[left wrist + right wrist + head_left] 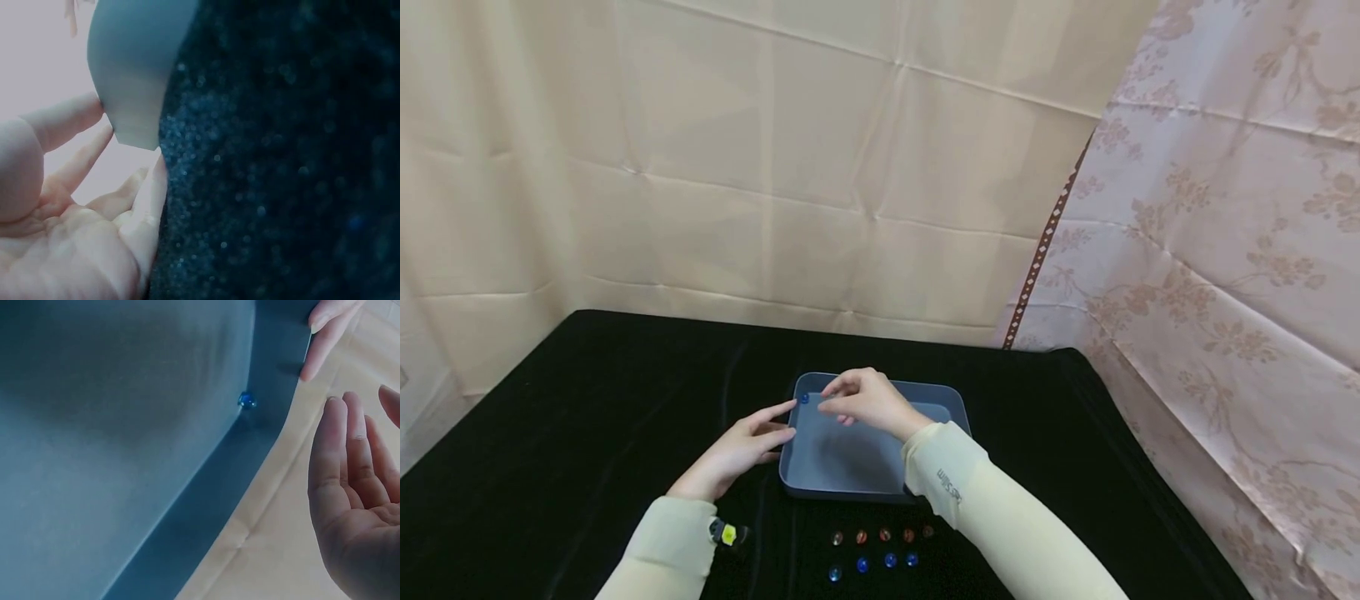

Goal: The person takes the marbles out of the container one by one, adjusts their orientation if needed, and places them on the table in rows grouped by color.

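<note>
A shallow blue-grey tray (842, 462) lies on the black cloth. One blue glass marble (805, 398) sits in its far left corner, against the wall in the right wrist view. My left hand (739, 450) is at the tray's left side, its extended fingertips touching the outer wall (134, 119). Over the tray's far part hovers my right hand (872, 402), just right of the marble. In the right wrist view that hand (359, 487) has its fingers extended and apart from the thumb, with nothing between them.
In front of the tray, two rows of glass marbles lie on the black cloth (625, 433). The nearer row has several blue marbles (862, 565); the farther has several reddish or clear ones (861, 537). Beige curtain (775, 167) hangs behind, a floral one (1217, 250) at the right.
</note>
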`<state>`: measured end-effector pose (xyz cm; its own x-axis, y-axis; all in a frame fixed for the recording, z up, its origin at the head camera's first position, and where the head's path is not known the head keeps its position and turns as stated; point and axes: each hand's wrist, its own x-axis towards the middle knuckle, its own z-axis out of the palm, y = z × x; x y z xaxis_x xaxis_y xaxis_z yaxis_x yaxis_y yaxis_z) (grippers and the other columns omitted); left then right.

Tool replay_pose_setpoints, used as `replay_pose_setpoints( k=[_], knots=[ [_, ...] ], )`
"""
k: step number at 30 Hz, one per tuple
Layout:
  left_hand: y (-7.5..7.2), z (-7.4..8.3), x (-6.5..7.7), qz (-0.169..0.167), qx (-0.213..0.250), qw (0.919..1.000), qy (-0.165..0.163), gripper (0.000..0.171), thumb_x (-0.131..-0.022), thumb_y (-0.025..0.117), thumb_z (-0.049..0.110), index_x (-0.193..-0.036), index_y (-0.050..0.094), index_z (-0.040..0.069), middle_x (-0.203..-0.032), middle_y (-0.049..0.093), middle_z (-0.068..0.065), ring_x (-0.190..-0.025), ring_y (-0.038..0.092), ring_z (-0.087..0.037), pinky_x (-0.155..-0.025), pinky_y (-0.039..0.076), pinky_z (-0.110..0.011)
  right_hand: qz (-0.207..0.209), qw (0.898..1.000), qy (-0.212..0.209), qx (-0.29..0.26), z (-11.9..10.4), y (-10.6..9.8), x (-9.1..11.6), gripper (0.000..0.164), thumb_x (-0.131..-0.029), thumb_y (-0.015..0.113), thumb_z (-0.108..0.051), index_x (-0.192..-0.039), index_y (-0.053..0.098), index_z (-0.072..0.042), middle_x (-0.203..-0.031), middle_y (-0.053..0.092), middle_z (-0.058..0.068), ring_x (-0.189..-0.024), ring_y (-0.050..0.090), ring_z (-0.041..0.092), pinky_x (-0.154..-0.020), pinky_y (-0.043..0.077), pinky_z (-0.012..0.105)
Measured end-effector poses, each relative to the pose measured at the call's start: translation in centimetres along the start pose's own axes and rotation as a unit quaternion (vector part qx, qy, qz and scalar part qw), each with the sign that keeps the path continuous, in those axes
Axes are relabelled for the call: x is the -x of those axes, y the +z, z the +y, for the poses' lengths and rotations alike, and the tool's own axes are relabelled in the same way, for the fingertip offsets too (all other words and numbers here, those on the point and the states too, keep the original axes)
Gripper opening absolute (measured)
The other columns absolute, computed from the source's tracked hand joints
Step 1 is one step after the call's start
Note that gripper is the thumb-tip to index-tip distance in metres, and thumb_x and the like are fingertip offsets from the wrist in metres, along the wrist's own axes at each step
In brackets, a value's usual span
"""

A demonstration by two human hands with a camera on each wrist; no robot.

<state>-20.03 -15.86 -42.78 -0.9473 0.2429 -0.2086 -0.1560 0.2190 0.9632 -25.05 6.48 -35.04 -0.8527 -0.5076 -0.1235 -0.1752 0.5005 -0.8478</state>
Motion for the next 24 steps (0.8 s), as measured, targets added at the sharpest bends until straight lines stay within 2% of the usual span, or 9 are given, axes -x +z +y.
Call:
replay_pose_setpoints(
  k=[5,14,24],
  knots=[
    [0.0,0.0,0.1,-0.006,-0.007,0.9999,0.011,0.057,-0.102,0.054,0.03,-0.154,0.036,0.014,-0.14,0.052,-0.024,-0.123,0.058,-0.034,-0.104,0.05,-0.052,-0.006,1.0,0.014,0.001,0.1,0.3,-1.1,0.031,-0.09,0.072,-0.022,-0.114,0.07,-0.002,-0.09,0.073,0.004,-0.084,0.07,0.027,-0.079,0.062,0.04],
    [0.2,-0.1,0.2,-0.004,-0.009,0.9999,0.012,0.057,-0.102,0.055,0.029,-0.153,0.037,0.013,-0.14,0.051,-0.025,-0.122,0.058,-0.033,-0.103,0.051,-0.05,-0.003,0.999,0.039,0.0,0.4,1.0,-2.7,0.022,-0.09,0.073,-0.02,-0.107,0.071,-0.007,-0.09,0.072,0.004,-0.079,0.069,0.022,-0.075,0.062,0.033],
    [0.1,0.1,-0.1,-0.001,-0.015,0.9997,0.017,0.056,-0.102,0.054,0.029,-0.153,0.038,0.014,-0.138,0.053,-0.024,-0.121,0.059,-0.033,-0.103,0.051,-0.051,0.009,0.998,0.061,-0.006,1.0,1.8,-4.4,0.024,-0.09,0.072,-0.014,-0.11,0.069,-0.002,-0.091,0.073,0.011,-0.073,0.068,0.02,-0.069,0.061,0.027]
  ],
)
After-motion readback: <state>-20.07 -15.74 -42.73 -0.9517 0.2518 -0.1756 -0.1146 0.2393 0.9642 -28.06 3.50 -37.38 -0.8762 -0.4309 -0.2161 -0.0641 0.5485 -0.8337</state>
